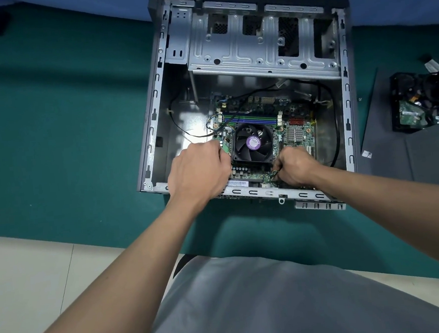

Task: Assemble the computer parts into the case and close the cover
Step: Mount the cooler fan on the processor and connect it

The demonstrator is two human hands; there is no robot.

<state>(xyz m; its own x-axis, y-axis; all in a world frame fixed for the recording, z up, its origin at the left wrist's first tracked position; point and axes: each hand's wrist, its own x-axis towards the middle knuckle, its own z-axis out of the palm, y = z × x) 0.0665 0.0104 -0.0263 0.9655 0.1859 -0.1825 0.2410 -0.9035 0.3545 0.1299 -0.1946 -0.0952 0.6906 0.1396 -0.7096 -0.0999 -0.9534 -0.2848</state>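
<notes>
At the near edge of the case [252,191] the right hand [296,168] pinches a thin wire [273,173] down at the board [300,133], and the left hand [200,170] curls its fingers at the left corner of the fan [253,144] (whether it grips something there, I cannot tell). I think the plug should first be lined up with its pins, then pushed straight down gently while the left hand steadies the board. Farther, the cage [256,45] holds nothing, and the cover [396,157] and a drive [416,108] lie outside at the right.
</notes>
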